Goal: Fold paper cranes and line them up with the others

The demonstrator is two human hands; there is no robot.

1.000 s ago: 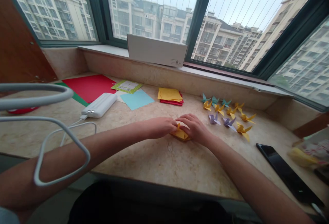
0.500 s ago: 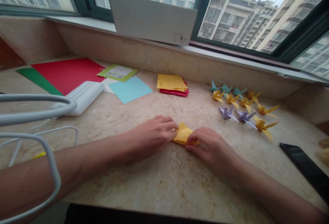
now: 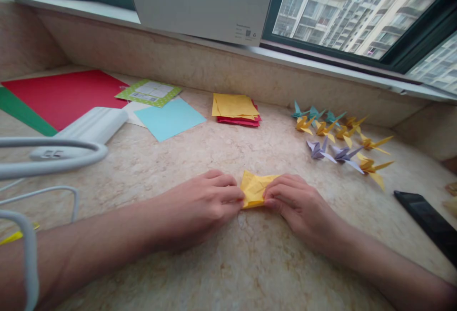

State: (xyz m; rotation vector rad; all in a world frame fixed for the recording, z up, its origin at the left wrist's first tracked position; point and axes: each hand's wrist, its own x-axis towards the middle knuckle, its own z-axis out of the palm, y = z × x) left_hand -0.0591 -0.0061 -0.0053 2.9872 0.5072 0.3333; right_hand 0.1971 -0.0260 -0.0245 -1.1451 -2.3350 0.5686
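A piece of yellow origami paper [image 3: 255,189], partly folded and creased, lies on the stone counter between my hands. My left hand [image 3: 210,204] pinches its left edge with thumb and fingers. At its right side my right hand [image 3: 294,199] grips the paper, fingers closed and covering that end. Beyond and to the right stand several folded paper cranes: teal ones such as this teal crane [image 3: 299,111], yellow ones such as this yellow crane [image 3: 373,164], and purple ones such as this purple crane [image 3: 317,149].
A stack of yellow and red paper [image 3: 235,106] lies near the back wall. Left of it are a light blue sheet [image 3: 171,119], a green patterned packet [image 3: 152,93] and a red sheet [image 3: 67,94]. A white lamp-like device [image 3: 96,125] and grey tubing stand left; a black phone [image 3: 428,223] lies right.
The view has tilted down and shifted a little. More of the yellow paper shows between my hands, its upper flap spread wider. Both hands still grip it.
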